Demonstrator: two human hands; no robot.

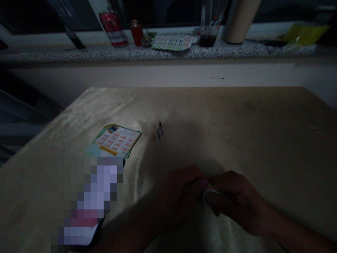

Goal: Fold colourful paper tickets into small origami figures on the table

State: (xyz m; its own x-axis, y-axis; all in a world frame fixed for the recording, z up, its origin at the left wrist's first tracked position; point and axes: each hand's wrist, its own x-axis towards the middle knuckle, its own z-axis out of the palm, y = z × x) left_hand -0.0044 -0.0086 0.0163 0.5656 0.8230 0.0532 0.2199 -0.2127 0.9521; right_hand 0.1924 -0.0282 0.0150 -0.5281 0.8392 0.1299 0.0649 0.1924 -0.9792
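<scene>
Near: two bare hands meet in deep shadow above the table. The right hand is closed to a pinch, thumb below and bent fingers above, with hold of a small pale piece of paper. The left hand is curled, its fingertips at the paper's left side; darkness hides whether it also grips. The paper thus lies between the two hands, mostly covered by their fingers. To their left lies a flat, elongated device with a dark edge, its pale face blurred into blocks.

Middle: beyond the device, a fanned stack of glossy printed sheets shows rows of small panels. Right of it, a small folded scrap, creased and angular, stands apart from the hands. The table has a smooth, dull tan surface with a soft sheen at left.

Far: a speckled, stone-like sill carries a red-and-white cylindrical can, a red bottle, a crumpled printed packet, a transparent cup of dark liquid and a tan cylinder.
</scene>
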